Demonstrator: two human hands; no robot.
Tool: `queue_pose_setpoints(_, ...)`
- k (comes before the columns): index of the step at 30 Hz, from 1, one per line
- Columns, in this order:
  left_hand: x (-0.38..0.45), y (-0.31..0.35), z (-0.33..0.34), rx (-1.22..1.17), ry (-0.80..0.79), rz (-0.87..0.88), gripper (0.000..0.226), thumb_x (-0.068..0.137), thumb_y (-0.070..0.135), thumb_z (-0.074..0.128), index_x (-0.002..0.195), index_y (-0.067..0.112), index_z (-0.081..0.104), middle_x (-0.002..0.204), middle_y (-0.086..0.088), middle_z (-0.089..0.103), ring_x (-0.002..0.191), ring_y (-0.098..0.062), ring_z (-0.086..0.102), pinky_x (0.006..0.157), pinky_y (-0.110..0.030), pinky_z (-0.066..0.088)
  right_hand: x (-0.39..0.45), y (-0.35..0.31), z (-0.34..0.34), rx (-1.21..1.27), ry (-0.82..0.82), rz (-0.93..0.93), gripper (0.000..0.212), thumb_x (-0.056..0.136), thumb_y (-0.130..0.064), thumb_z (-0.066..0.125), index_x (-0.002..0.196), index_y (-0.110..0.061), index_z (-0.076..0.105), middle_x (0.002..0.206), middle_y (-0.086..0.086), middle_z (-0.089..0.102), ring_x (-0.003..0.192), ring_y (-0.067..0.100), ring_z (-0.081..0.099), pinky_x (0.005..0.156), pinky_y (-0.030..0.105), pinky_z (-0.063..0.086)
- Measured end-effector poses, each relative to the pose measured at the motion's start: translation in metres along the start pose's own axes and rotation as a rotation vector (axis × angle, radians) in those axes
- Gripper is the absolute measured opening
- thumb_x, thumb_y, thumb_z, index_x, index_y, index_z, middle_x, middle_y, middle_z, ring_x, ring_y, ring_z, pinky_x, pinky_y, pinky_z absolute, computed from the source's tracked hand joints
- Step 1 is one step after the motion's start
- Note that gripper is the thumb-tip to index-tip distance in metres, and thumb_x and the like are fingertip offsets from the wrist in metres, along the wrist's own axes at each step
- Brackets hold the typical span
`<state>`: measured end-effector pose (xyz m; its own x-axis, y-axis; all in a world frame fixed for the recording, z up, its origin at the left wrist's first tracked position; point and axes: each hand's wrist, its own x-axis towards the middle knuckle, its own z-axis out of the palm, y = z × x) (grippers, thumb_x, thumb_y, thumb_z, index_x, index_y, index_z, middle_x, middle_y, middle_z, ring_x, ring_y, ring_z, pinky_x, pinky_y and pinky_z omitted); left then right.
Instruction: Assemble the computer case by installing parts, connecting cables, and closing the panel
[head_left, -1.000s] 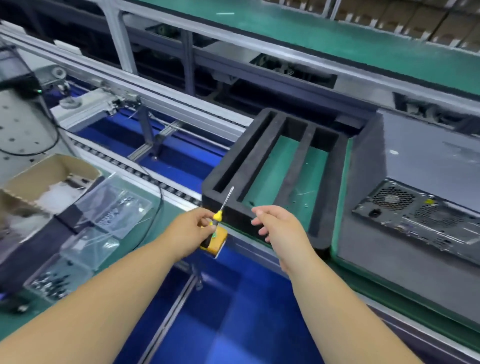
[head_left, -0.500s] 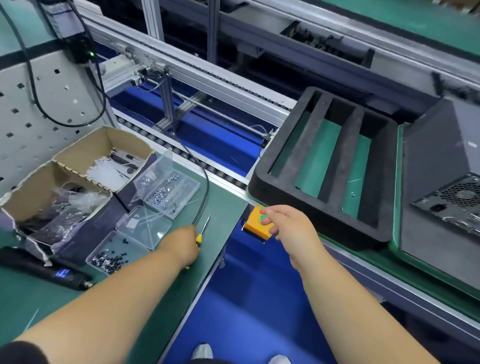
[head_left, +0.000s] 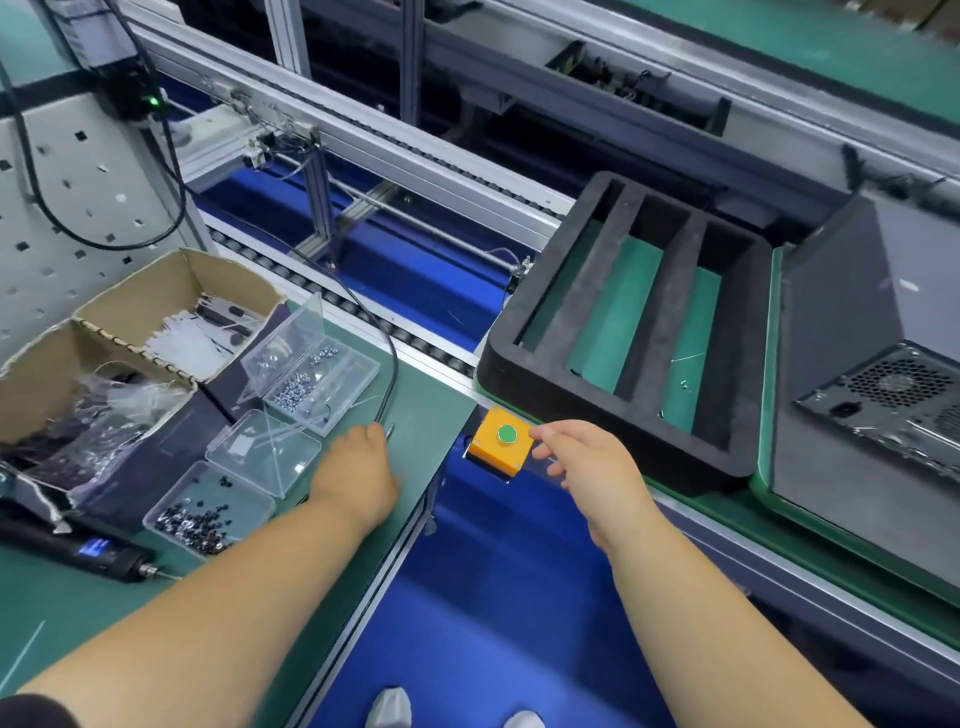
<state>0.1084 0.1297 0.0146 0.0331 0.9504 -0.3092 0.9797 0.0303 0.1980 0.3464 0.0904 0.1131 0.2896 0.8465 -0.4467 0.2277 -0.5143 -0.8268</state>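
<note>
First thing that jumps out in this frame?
The orange button box with its green button, fixed at the conveyor's near edge, right beside the right hand. Behind it sits an empty black foam tray, with the grey computer case lying at far right. On the left mat, the left hand covers a screwdriver next to clear screw boxes.

Bright, even overhead light, soft shadows, slight motion blur, wide-angle bending at edges.
</note>
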Motion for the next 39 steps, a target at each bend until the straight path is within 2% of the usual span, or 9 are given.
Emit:
queue_pose_setpoints(5,0.006,0.043,0.002,-0.219,0.022,0.338,0.059,0.087,0.033,0.065,0.142,0.027,0.042,0.134,0.000,0.042,0.124,-0.023,0.043,0.101,-0.033,0.041,0.005,0.011,-0.020,0.014,0.039,0.008,0.013,0.096,-0.029,0.059,0.095,-0.029,0.071,0.082,-0.013,0.067,0.078,0.010,0.057,0.068,0.026,0.043)
queue_pose_setpoints(9,0.015,0.080,0.010,-0.116,-0.057,0.485,0.073,0.088,0.036,0.065,0.152,0.032,0.029,0.151,-0.001,0.030,0.136,-0.024,0.033,0.110,-0.037,0.036,0.011,0.016,-0.037,0.024,0.074,0.014,0.015,0.097,-0.027,0.056,0.096,-0.028,0.071,0.089,-0.009,0.068,0.079,0.010,0.057,0.066,0.026,0.040)
queue_pose_setpoints(12,0.021,0.099,0.013,0.006,-0.098,0.454,0.076,0.089,0.039,0.064,0.153,0.029,0.025,0.154,-0.005,0.027,0.139,-0.027,0.032,0.112,-0.038,0.033,0.013,0.021,-0.047,0.055,0.085,0.025,0.015,0.096,-0.025,0.057,0.095,-0.027,0.071,0.089,-0.008,0.069,0.077,0.010,0.057,0.065,0.026,0.041)
queue_pose_setpoints(15,0.026,0.109,0.013,0.102,-0.142,0.419,0.071,0.089,0.042,0.062,0.150,0.025,0.029,0.146,-0.006,0.038,0.129,-0.028,0.043,0.106,-0.039,0.040,0.016,0.027,-0.056,0.067,0.086,0.037,0.014,0.096,-0.025,0.057,0.095,-0.027,0.071,0.090,-0.008,0.069,0.080,0.010,0.058,0.065,0.026,0.041)
queue_pose_setpoints(21,0.032,0.116,0.011,0.200,-0.173,0.405,0.064,0.090,0.042,0.061,0.146,0.025,0.033,0.135,-0.006,0.041,0.119,-0.028,0.050,0.097,-0.039,0.046,0.019,0.036,-0.067,0.068,0.079,0.055,0.015,0.097,-0.026,0.056,0.097,-0.027,0.071,0.092,-0.007,0.069,0.080,0.010,0.058,0.066,0.026,0.042)
queue_pose_setpoints(28,0.037,0.129,0.002,0.276,-0.187,0.371,0.056,0.091,0.045,0.058,0.140,0.025,0.043,0.131,-0.007,0.044,0.114,-0.027,0.052,0.093,-0.039,0.049,0.025,0.039,-0.070,0.081,0.081,0.074,0.014,0.097,-0.027,0.057,0.095,-0.028,0.071,0.091,-0.007,0.069,0.081,0.010,0.059,0.066,0.026,0.043)
queue_pose_setpoints(35,0.039,0.137,-0.007,0.241,-0.228,0.324,0.047,0.090,0.047,0.060,0.130,0.024,0.053,0.126,-0.005,0.045,0.110,-0.025,0.052,0.091,-0.037,0.048,0.027,0.040,-0.070,0.073,0.084,0.084,0.015,0.097,-0.027,0.057,0.094,-0.029,0.071,0.089,-0.009,0.069,0.080,0.010,0.059,0.067,0.025,0.044)
queue_pose_setpoints(39,0.041,0.141,-0.022,0.241,-0.256,0.337,0.046,0.088,0.053,0.057,0.124,0.024,0.059,0.121,-0.002,0.054,0.107,-0.023,0.056,0.088,-0.036,0.049,0.025,0.036,-0.075,0.089,0.095,0.081,0.014,0.096,-0.027,0.058,0.095,-0.028,0.071,0.088,-0.010,0.069,0.080,0.011,0.059,0.068,0.026,0.045)
